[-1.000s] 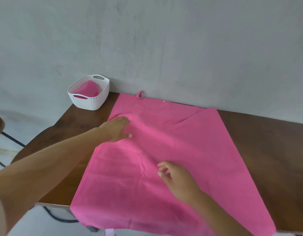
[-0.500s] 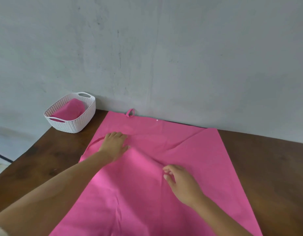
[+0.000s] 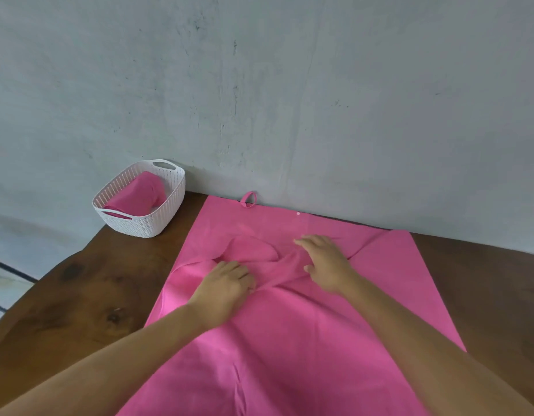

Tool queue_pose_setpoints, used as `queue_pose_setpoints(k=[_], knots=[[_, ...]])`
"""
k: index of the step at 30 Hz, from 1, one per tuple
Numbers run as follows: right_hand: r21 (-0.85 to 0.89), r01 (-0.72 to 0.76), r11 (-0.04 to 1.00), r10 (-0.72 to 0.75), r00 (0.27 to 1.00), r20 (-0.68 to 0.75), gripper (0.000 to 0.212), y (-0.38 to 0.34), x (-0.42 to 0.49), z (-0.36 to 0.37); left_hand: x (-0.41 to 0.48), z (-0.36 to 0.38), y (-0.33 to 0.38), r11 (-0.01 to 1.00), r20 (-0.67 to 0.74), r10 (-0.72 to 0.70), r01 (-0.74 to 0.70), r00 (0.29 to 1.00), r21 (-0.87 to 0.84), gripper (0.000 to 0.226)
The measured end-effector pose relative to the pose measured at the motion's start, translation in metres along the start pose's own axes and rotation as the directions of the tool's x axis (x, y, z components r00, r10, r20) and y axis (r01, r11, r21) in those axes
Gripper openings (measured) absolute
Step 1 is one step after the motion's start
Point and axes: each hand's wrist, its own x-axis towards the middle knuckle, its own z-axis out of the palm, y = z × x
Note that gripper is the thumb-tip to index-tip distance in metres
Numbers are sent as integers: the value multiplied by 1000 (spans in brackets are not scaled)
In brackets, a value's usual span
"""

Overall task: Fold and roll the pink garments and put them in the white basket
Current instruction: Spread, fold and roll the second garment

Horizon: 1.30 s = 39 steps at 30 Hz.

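Note:
A large pink garment (image 3: 289, 340) lies spread over the wooden table (image 3: 80, 301), its far edge and small hanging loop (image 3: 248, 199) against the wall. My left hand (image 3: 226, 285) sits on its upper middle with fingers curled into a raised fold of the cloth. My right hand (image 3: 327, 262) lies just to the right, fingers straight and pressing the fabric down. The cloth is bunched into wrinkles between the two hands. The white basket (image 3: 145, 226) stands at the table's far left corner and holds one rolled pink garment (image 3: 138, 196).
A grey plaster wall (image 3: 289, 100) runs directly behind the table. The table's curved left edge drops off to a pale floor (image 3: 17, 250), where dark metal chair legs (image 3: 11, 268) show. Bare wood lies to the right of the garment.
Both hands moved farther up the garment and closer together. The right hand went from loosely curled to flat on the cloth, and the fabric between the hands has bunched up.

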Motion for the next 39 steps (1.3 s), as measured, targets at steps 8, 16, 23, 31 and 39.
queue_pose_setpoints(k=[8, 16, 23, 31, 39], knots=[[-98, -29, 995, 20, 996, -83, 15, 10, -28, 29, 10, -7, -15, 992, 142, -26, 44, 990, -122, 27], [8, -89, 996, 89, 991, -97, 12, 3, -46, 40, 80, -9, -57, 720, 465, -631, 692, 621, 54, 56], [37, -105, 994, 108, 991, -80, 12, 2, -38, 36, 98, 16, -71, 478, 601, -687, 877, 410, -52, 64], [134, -88, 987, 110, 981, -162, 13, 0, 0, 21, 100, 19, -88, 371, 472, -715, 852, 516, -369, 31], [247, -21, 969, 66, 982, -176, 18, -18, 59, 15, 105, 18, -138, 445, 383, -753, 843, 535, -303, 17]])
